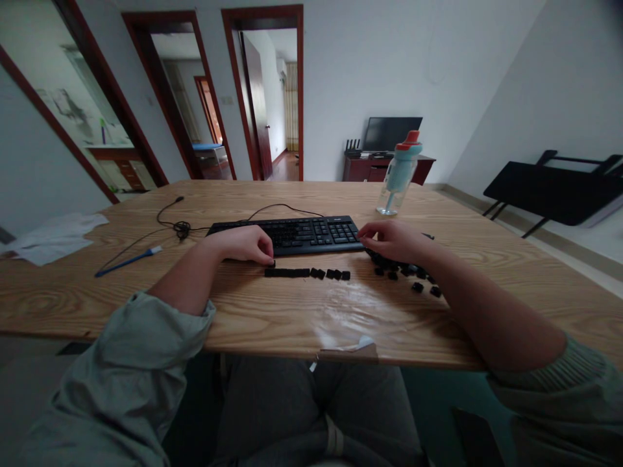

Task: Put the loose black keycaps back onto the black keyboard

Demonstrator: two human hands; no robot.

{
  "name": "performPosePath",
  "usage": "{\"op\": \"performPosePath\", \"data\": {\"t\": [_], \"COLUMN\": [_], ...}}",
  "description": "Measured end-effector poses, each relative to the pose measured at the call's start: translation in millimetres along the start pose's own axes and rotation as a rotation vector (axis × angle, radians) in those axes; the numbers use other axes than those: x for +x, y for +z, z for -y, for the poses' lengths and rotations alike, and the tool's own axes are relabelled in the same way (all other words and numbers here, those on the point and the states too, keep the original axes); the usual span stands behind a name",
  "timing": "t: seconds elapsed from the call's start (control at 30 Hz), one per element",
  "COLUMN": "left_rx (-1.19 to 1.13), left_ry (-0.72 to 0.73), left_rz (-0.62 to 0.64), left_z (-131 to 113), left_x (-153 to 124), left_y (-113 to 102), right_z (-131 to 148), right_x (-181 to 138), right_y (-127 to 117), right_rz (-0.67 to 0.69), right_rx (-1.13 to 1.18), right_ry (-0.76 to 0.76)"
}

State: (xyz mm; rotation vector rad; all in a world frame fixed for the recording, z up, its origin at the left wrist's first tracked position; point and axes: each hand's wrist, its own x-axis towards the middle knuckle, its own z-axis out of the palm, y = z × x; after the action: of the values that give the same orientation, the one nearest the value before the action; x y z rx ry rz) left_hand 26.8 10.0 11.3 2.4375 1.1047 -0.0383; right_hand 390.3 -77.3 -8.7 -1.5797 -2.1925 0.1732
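My left hand (250,243) is in a pinch just in front of the black keyboard (316,237), its fingertips on a small black keycap (271,264). Directly below that keycap runs a tight row of black keycaps (287,273), with several looser keycaps (337,275) continuing to the right. My right hand (392,239) hovers by the keyboard's right end, above a pile of loose keycaps (393,270). Its thumb and fingers are drawn together; whatever may be between them is hidden. Part of the keyboard's left half looks darker, with keycaps seemingly off.
A water bottle (399,175) with a red lid stands at the back right. On the left lie a blue brush (127,261), the keyboard's coiled cable (181,228) and white tissue (58,235). The wooden table's (233,324) front edge is near my lap.
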Motion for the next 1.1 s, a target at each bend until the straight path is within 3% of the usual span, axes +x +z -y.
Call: {"op": "performPosePath", "data": {"t": [0.27, 0.47, 0.67, 0.8, 1.0, 1.1], "left_rx": [-0.009, -0.038, 0.031, 0.031, 0.022, 0.01], "left_ry": [-0.004, -0.01, 0.064, 0.113, 0.138, 0.179], "left_rz": [0.018, -0.088, -0.303, -0.312, -0.345, -0.39], "left_z": [2, -4, -16, -22, -22, -26], "left_x": [-2, -6, -2, 2, 3, 3], "left_y": [-2, -6, 1, 9, 11, 12], "right_z": [-4, -16, -23, -18, -8, -1], "right_x": [0, -1, 2, 4, 4, 4], "right_y": [-5, -12, -7, 0, 4, 1], "right_rz": [-0.051, -0.133, 0.091, 0.193, 0.211, 0.178], "right_rx": [0.005, -0.014, -0.13, -0.226, -0.266, -0.136], "right_ry": [0.094, 0.207, 0.256, 0.293, 0.299, 0.268]}}
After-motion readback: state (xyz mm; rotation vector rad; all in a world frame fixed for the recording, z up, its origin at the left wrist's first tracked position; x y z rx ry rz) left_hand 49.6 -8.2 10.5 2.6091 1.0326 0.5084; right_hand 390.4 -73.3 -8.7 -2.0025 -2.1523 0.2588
